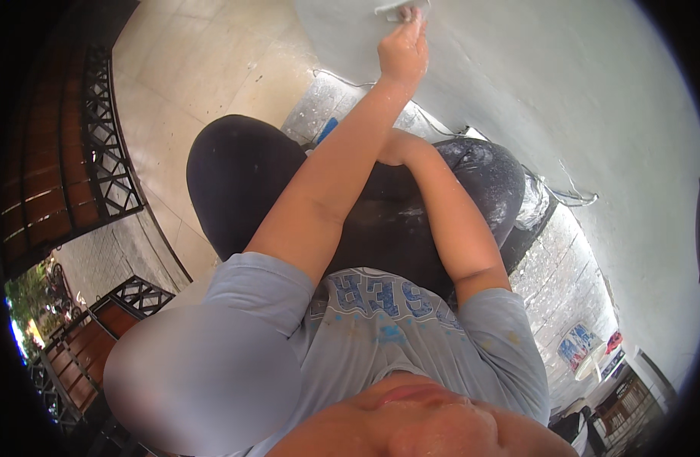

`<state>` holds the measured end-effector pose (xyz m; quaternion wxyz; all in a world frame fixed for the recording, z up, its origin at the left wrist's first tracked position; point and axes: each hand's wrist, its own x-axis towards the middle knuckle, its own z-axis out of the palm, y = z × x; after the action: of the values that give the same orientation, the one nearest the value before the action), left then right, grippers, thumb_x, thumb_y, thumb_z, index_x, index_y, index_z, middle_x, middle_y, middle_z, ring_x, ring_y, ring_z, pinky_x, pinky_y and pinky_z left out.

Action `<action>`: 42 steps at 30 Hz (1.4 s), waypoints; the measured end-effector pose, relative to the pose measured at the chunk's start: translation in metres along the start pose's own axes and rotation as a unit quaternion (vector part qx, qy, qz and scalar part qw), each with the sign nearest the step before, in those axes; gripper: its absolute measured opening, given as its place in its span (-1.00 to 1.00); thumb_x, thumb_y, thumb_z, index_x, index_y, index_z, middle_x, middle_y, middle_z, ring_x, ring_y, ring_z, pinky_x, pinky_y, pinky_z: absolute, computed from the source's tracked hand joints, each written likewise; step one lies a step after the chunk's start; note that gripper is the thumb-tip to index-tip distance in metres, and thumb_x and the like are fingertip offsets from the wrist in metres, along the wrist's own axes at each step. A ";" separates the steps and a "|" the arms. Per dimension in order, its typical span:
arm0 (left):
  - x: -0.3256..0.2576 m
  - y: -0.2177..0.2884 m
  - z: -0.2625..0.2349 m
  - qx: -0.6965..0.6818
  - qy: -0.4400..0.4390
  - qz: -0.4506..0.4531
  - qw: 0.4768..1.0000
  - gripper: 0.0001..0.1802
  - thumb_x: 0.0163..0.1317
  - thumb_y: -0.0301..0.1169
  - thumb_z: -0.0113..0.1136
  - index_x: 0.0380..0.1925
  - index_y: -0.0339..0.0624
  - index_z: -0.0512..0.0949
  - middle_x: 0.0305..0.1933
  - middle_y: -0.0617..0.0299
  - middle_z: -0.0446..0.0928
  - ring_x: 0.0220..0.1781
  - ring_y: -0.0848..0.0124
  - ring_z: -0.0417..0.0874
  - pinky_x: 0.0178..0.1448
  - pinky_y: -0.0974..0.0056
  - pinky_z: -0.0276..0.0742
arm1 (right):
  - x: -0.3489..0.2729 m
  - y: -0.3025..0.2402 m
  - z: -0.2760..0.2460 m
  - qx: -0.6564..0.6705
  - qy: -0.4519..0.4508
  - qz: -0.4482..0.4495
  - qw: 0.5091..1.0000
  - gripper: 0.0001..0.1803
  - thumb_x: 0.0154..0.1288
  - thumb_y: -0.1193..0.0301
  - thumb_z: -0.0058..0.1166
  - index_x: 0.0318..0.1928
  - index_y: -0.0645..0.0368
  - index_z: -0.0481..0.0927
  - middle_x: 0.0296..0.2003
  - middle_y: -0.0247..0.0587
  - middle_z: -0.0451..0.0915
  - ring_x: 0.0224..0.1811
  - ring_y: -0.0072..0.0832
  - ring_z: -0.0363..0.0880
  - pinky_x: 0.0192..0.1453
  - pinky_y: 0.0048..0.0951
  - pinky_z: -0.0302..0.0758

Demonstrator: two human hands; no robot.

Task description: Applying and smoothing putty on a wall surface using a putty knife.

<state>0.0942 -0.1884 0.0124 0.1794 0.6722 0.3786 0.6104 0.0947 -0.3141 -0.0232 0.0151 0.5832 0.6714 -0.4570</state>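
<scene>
My left hand (404, 53) is stretched out to the grey wall (548, 84), its fingers closed on a thin, pale flat piece (393, 9) held against the surface. That piece is cut off by the top of the view, so its kind does not show. My right hand (395, 147) lies low between my knees, partly behind my left forearm. Its fingers are hidden. A small blue object (327, 130) shows just past the left forearm; whether the right hand touches it, I cannot tell. White smears mark my dark trousers (483, 171).
A white-splattered sheet (319, 99) lies along the wall's foot, with a thin cable (574, 196) beside it. Beige tiles (182, 68) cover the floor at left. A black metal railing (110, 145) stands further left. A white bucket (582, 350) is at lower right.
</scene>
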 end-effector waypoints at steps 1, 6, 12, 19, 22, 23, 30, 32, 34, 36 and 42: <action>-0.007 0.007 0.002 -0.014 -0.001 0.015 1.000 -0.79 0.24 -0.52 0.07 -0.17 -0.35 0.57 -0.16 -0.15 0.61 -0.27 0.07 0.68 -0.17 0.18 0.59 | -0.003 -0.003 -0.002 0.000 0.001 -0.029 1.000 -0.47 0.29 0.15 0.05 0.19 0.17 0.47 0.18 0.09 0.45 0.24 -0.09 0.41 0.28 -0.20 0.32; -0.044 0.045 0.014 -0.024 -0.138 0.061 0.988 -0.62 0.17 -0.45 0.12 0.04 -0.19 0.53 -0.03 -0.10 0.59 -0.21 0.09 0.69 -0.17 0.14 0.64 | -0.010 -0.003 -0.007 -0.004 -0.003 -0.070 0.998 -0.44 0.26 0.10 0.10 0.16 0.19 0.51 0.17 0.03 0.47 0.21 -0.14 0.44 0.25 -0.19 0.35; -0.055 0.110 0.020 -0.134 -0.148 0.266 0.943 -0.76 0.15 -0.43 0.15 -0.15 -0.11 0.61 -0.18 0.09 0.66 -0.32 0.24 0.71 -0.29 0.22 0.64 | 0.003 0.028 0.021 -0.009 0.000 -0.036 0.999 -0.45 0.24 0.08 0.12 0.11 0.21 0.54 0.13 0.02 0.51 0.16 -0.13 0.48 0.22 -0.17 0.37; -0.010 0.178 0.008 -0.229 -0.184 0.314 0.903 -0.83 0.09 -0.52 0.30 -0.27 -0.17 0.64 -0.42 0.09 0.64 -0.50 0.19 0.64 -0.45 0.22 0.51 | 0.021 0.048 0.029 -0.032 0.039 0.011 0.999 -0.45 0.22 0.06 0.14 0.07 0.23 0.58 0.08 0.00 0.56 0.10 -0.13 0.52 0.18 -0.14 0.40; 0.011 0.182 -0.004 -0.258 -0.291 0.229 0.892 -0.91 0.16 -0.54 0.26 -0.32 -0.31 0.62 -0.44 0.04 0.63 -0.48 0.31 0.65 -0.36 0.33 0.53 | 0.024 0.041 0.024 -0.031 0.023 -0.045 0.998 -0.44 0.21 0.05 0.15 0.04 0.24 0.59 0.05 -0.01 0.58 0.08 -0.12 0.54 0.17 -0.13 0.41; 0.017 0.182 -0.008 -0.253 -0.307 0.229 0.889 -0.91 0.19 -0.53 0.25 -0.33 -0.34 0.61 -0.45 0.07 0.63 -0.47 0.37 0.65 -0.34 0.35 0.52 | 0.025 0.038 0.024 -0.042 0.020 -0.012 0.999 -0.44 0.21 0.05 0.15 0.04 0.24 0.60 0.05 -0.01 0.58 0.07 -0.12 0.55 0.16 -0.13 0.41; 0.042 0.172 -0.018 -0.265 -0.321 0.142 0.898 -0.81 0.33 -0.46 0.13 -0.33 -0.42 0.58 -0.45 0.21 0.62 -0.41 0.53 0.60 -0.25 0.43 0.50 | 0.027 0.042 0.033 -0.051 0.015 0.083 0.995 -0.45 0.17 0.06 0.16 -0.01 0.26 0.63 -0.01 -0.03 0.62 0.02 -0.11 0.57 0.11 -0.08 0.43; 0.048 0.166 -0.019 -0.253 -0.350 0.143 0.891 -0.79 0.35 -0.44 0.11 -0.33 -0.42 0.58 -0.46 0.22 0.61 -0.40 0.54 0.58 -0.23 0.43 0.49 | 0.031 0.045 0.035 -0.052 0.030 0.095 0.994 -0.49 0.16 0.10 0.15 -0.03 0.24 0.64 -0.01 -0.04 0.62 0.01 -0.11 0.57 0.09 -0.09 0.43; 0.053 0.160 -0.020 -0.253 -0.363 0.121 0.889 -0.77 0.37 -0.42 0.09 -0.32 -0.42 0.58 -0.46 0.22 0.60 -0.39 0.55 0.57 -0.21 0.44 0.49 | 0.035 0.047 0.037 -0.057 0.003 0.100 0.993 -0.51 0.14 0.11 0.15 -0.05 0.22 0.65 -0.03 -0.05 0.63 0.00 -0.11 0.58 0.08 -0.10 0.44; 0.057 0.157 -0.022 -0.263 -0.372 0.108 0.884 -0.75 0.38 -0.39 0.08 -0.32 -0.42 0.58 -0.44 0.25 0.58 -0.38 0.57 0.54 -0.20 0.44 0.48 | 0.035 0.048 0.039 -0.061 0.003 0.096 0.994 -0.53 0.13 0.13 0.15 -0.07 0.21 0.67 -0.04 -0.05 0.64 -0.01 -0.12 0.58 0.07 -0.11 0.45; 0.069 0.155 -0.031 -0.240 -0.393 0.055 0.886 -0.78 0.35 -0.38 0.12 -0.29 -0.36 0.61 -0.45 0.35 0.52 -0.38 0.60 0.46 -0.24 0.46 0.43 | 0.017 0.048 0.036 -0.016 0.105 0.007 0.994 -0.55 0.01 0.15 0.24 -0.16 0.22 0.69 -0.10 -0.01 0.65 -0.10 -0.11 0.62 0.04 -0.07 0.50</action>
<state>0.1072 -0.2457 0.1746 0.4354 0.8134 0.0815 0.3771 0.1091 -0.3283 -0.0819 -0.0428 0.6325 0.6722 -0.3826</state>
